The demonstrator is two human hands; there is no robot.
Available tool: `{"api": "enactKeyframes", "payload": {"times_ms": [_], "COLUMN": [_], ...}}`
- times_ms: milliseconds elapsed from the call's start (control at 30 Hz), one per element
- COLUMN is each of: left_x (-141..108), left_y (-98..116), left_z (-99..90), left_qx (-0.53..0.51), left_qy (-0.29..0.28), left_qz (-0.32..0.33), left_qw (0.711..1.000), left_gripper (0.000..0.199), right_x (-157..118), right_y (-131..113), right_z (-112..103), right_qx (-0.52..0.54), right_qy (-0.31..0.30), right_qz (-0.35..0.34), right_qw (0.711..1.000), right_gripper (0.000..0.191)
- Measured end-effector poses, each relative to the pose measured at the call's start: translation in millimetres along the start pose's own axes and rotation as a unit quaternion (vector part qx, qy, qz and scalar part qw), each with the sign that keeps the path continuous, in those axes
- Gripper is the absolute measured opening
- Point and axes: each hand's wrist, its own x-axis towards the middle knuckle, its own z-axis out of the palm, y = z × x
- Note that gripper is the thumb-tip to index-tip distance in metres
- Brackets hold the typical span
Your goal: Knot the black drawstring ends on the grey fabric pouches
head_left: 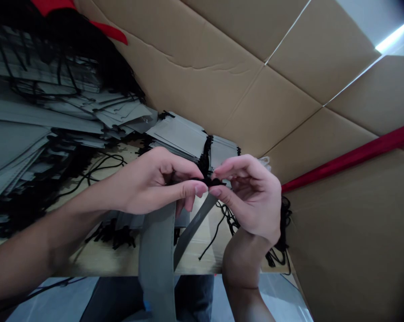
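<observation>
In the head view, my left hand (161, 183) and my right hand (253, 194) meet above the table, each with thumb and fingers pinched. Between their fingertips is a short black cord piece (208, 182), perhaps knotted; its exact form is too small and dark to tell. A long grey strip with a stitched edge (157, 259) hangs below my left hand, past the table's front edge. A narrower grey band (195, 228) slants down from the fingertips. Whether the two grey parts are one piece I cannot tell.
Grey flat pieces with black cord ends (180, 134) lie stacked behind my hands. A larger heap (17, 147) fills the left, with black cords above. Loose black cords (284, 223) lie at right. Cardboard walls (202, 49) enclose the table (117, 264); a red strap (349, 154) crosses one.
</observation>
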Motion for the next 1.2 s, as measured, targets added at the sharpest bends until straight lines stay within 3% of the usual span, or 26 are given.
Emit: {"api": "enactKeyframes", "payload": {"times_ms": [167, 467, 1000, 1200], "left_x": [-0.4, -0.8, -0.5, 0.1], "left_y": [0.1, 1.7, 0.7, -0.8], "left_z": [-4.3, -3.3, -0.6, -1.0], "left_qx": [0.056, 0.002, -0.033, -0.063], "left_qy": [-0.024, -0.049, -0.058, -0.061], "left_qz": [-0.002, -0.029, -0.056, -0.061], "left_qw": [0.998, 0.998, 0.996, 0.994], "left_gripper": [0.026, 0.016, 0.021, 0.012], "right_x": [-0.3, 1.1, 2.1, 0.7], "right_y": [-1.4, -4.4, -5.2, -3.8], "right_z": [-2.2, -6.2, -4.5, -3.9], "right_qx": [-0.032, -0.079, -0.086, -0.078], "right_qy": [-0.014, -0.062, -0.056, -0.051], "right_qz": [-0.012, -0.052, -0.067, -0.078], "right_qw": [0.999, 0.994, 0.992, 0.993], "right_gripper": [0.044, 0.024, 0.022, 0.022]}}
